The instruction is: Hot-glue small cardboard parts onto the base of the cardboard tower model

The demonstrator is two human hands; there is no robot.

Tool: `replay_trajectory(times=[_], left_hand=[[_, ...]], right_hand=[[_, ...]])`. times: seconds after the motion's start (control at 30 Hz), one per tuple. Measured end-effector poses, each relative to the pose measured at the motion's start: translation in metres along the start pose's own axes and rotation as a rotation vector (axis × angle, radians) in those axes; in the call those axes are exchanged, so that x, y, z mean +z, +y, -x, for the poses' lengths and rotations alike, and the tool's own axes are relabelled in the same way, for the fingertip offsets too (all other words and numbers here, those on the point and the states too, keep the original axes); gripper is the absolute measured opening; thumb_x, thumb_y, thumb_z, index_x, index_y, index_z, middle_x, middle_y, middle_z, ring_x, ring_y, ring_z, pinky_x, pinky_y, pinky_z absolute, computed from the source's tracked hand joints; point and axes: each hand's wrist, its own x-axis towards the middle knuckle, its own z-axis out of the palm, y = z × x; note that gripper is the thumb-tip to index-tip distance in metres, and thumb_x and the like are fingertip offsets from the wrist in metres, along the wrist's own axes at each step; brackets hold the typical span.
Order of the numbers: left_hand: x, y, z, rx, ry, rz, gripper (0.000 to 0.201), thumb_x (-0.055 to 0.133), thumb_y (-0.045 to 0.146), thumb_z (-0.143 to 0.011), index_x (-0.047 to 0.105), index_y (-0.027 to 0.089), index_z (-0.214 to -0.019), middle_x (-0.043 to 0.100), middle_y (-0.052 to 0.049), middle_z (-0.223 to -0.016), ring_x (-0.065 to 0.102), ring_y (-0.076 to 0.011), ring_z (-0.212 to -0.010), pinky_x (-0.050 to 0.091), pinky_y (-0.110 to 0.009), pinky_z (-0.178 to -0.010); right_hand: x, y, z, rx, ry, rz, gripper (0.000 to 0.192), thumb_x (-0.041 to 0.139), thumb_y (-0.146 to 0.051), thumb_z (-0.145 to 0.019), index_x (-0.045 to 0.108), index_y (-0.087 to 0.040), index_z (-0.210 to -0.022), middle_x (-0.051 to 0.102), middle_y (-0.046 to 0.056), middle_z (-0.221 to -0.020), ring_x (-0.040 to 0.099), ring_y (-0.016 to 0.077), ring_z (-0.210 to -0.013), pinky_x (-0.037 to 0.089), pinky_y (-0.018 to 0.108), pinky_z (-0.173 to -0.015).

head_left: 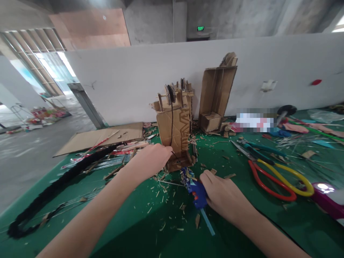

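Observation:
A cardboard model (174, 123) with spool-like wheels (170, 94) on top stands upright on the green table. From one wheel a dark cord (172, 125) hangs down its front to my left hand (154, 159), whose fingers are closed on it just above the model's low tray-like base (178, 163). My right hand (219, 186) is wrapped around a blue hot glue gun (198, 193). Its nozzle end points at the base, and a pale glue stick (208, 222) sticks out of its back. My left fingertips are partly hidden from view.
A taller cardboard box piece (217, 96) leans near the white partition (120, 82). Large scissors (279, 179) with red and yellow handles lie at right, beside teal-handled pliers (264, 148). A black fuzzy strip (53, 186) and flat cardboard (99, 138) lie at left. Cardboard scraps litter the table (129, 222).

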Motion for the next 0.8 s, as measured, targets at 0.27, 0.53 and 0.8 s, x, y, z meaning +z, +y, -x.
replay_trajectory(times=[0.27, 0.53, 0.8], left_hand=[[-0.006, 0.004, 0.001, -0.053, -0.028, -0.003, 0.03, 0.029, 0.022, -0.092, 0.058, 0.014, -0.094, 0.061, -0.007, -0.066, 0.059, -0.0197, -0.057, 0.038, -0.027, -0.047], [-0.001, 0.004, -0.001, -0.056, 0.008, 0.014, 0.028, 0.03, 0.021, -0.092, 0.057, 0.014, -0.089, 0.06, -0.007, -0.067, 0.059, -0.0186, -0.058, 0.038, -0.026, -0.048], [-0.004, 0.006, -0.002, -0.058, -0.012, 0.015, 0.023, 0.034, 0.015, -0.088, 0.057, 0.013, -0.085, 0.06, -0.008, -0.068, 0.06, -0.0192, -0.059, 0.041, -0.028, -0.052]], right_hand=[[-0.011, 0.008, 0.007, 0.01, -0.011, -0.05, 0.03, 0.05, -0.012, -0.07, 0.05, -0.018, -0.099, 0.053, 0.009, -0.105, 0.059, 0.019, -0.075, 0.039, 0.028, -0.053], [-0.008, 0.07, 0.052, 0.144, -0.014, -0.098, 0.06, 0.05, -0.011, -0.066, 0.042, -0.022, -0.124, 0.054, 0.012, -0.11, 0.058, 0.0255, -0.091, 0.048, 0.034, -0.06], [-0.05, 0.038, 0.002, 0.108, 0.07, -0.232, 0.044, 0.044, -0.037, -0.082, 0.045, -0.022, -0.124, 0.059, 0.01, -0.102, 0.057, 0.0235, -0.086, 0.045, 0.037, -0.066]])
